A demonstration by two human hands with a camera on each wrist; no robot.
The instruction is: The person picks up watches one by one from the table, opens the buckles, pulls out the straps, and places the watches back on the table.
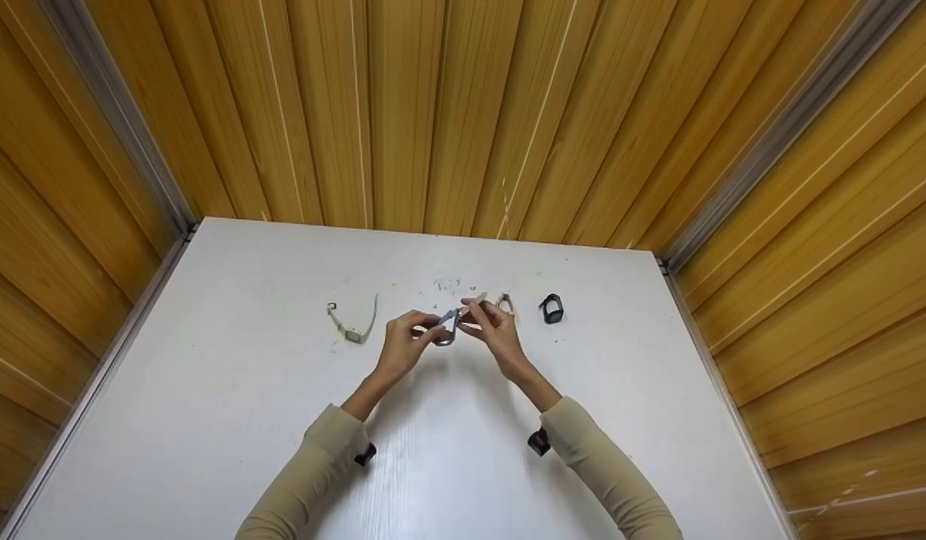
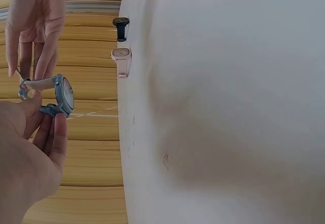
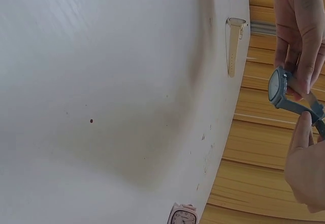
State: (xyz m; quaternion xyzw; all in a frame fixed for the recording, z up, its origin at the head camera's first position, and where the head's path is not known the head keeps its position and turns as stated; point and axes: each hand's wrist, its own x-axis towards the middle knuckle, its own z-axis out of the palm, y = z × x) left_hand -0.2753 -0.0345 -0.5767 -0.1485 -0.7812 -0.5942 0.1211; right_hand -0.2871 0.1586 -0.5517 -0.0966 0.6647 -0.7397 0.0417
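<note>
Both hands hold a blue-grey wristwatch (image 1: 448,341) above the far part of the white table. My left hand (image 1: 407,346) pinches it by the strap close to the round case (image 2: 66,96), as the left wrist view shows. At the other side, my right hand (image 1: 497,337) has thumb and fingers on the strap (image 3: 294,106) near its buckle end. The strap is bent into a loop, and the dial faces away from the buckle. Fingers partly cover the buckle.
A cream watch (image 1: 354,336) lies spread out left of the hands. To their right are a pink watch (image 1: 506,303), partly behind the right hand, and a black watch (image 1: 553,309). Small dark marks (image 1: 446,284) dot the table (image 1: 283,420). Wood-patterned walls (image 1: 403,112) stand behind and at both sides.
</note>
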